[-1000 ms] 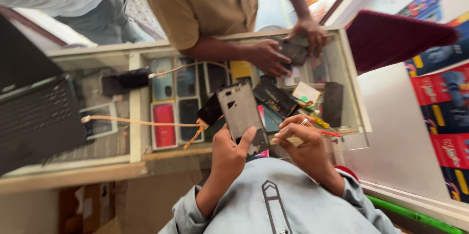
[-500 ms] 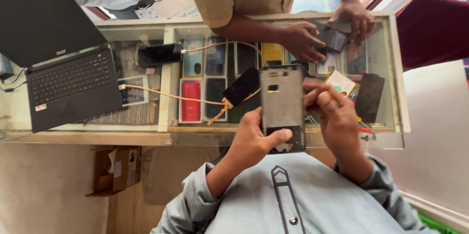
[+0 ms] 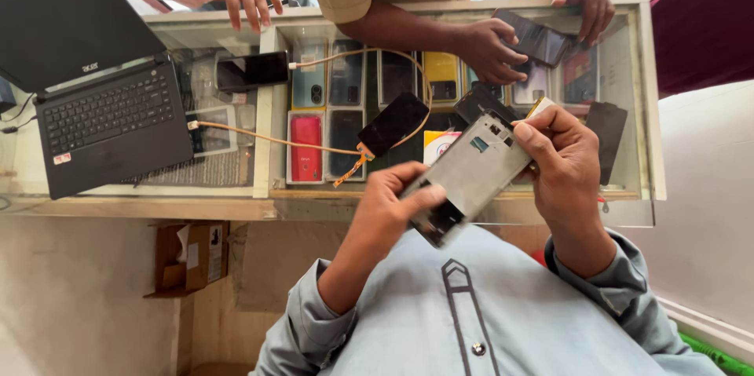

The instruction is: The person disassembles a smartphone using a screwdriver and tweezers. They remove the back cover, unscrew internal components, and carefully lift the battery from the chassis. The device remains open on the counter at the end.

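Above the bench (image 3: 236, 205), your left hand (image 3: 390, 211) pinches the phone frame's (image 3: 471, 176) lower end and your right hand (image 3: 561, 158) its top corner; it looks thin, light and bendable, so grip the edges.

Glass-topped shop surface in daylight

The glass surface (image 3: 640, 109) has a pale wooden frame; a cardboard box (image 3: 188, 254) sits on the beige floor (image 3: 71, 305) below.

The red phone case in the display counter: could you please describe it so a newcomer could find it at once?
Start at the open black laptop on the glass counter. Right of it, under the glass, lie rows of phone cases; the red phone case is in the nearer row, leftmost. It is the only red one among grey, dark and yellow neighbours.
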